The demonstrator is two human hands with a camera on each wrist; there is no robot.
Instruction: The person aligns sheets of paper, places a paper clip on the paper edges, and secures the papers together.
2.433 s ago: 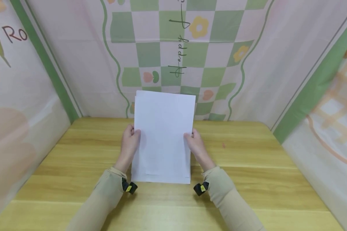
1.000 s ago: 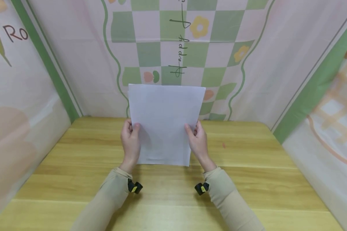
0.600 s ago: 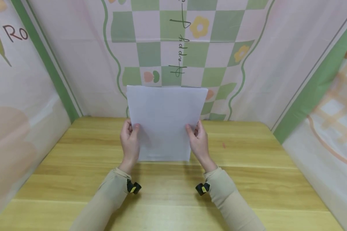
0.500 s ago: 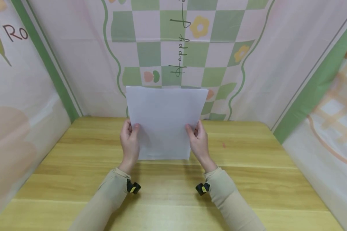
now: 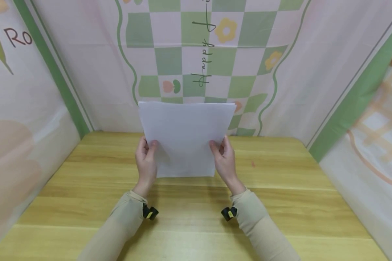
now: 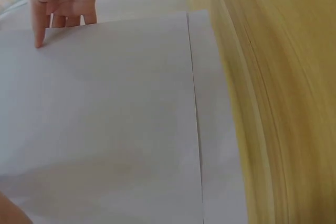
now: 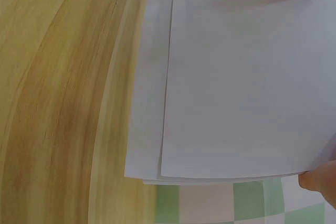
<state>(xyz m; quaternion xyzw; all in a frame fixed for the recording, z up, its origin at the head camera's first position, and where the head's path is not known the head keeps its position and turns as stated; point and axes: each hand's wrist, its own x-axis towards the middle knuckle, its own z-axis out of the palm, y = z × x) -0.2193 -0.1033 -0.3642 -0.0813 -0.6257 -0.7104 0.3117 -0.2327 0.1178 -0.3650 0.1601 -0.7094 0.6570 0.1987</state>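
Several sheets of white paper [image 5: 186,141] stand tilted up over the wooden table, held by both hands at their side edges. My left hand [image 5: 146,159] grips the left edge, thumb on the front face and fingers behind. My right hand [image 5: 225,159] grips the right edge the same way. In the wrist views the sheets [image 6: 115,114] do not line up: a front sheet [image 7: 241,82] stops short of the ones behind, leaving a strip [image 7: 147,93] showing at the bottom. The fingers behind the paper are mostly hidden.
The wooden table [image 5: 281,203] spreads around the paper. Behind it hangs a green-and-white checked cloth [image 5: 212,59] with lettering, and printed cloths [image 5: 29,119] close off the sides. A small black wrist camera [image 5: 229,214] sits at each cuff.
The paper has risen off its lower position and tipped upright, its bottom edge lifting away from me. In the last half second its top edge has dropped slightly toward me. Both hands keep their grip.
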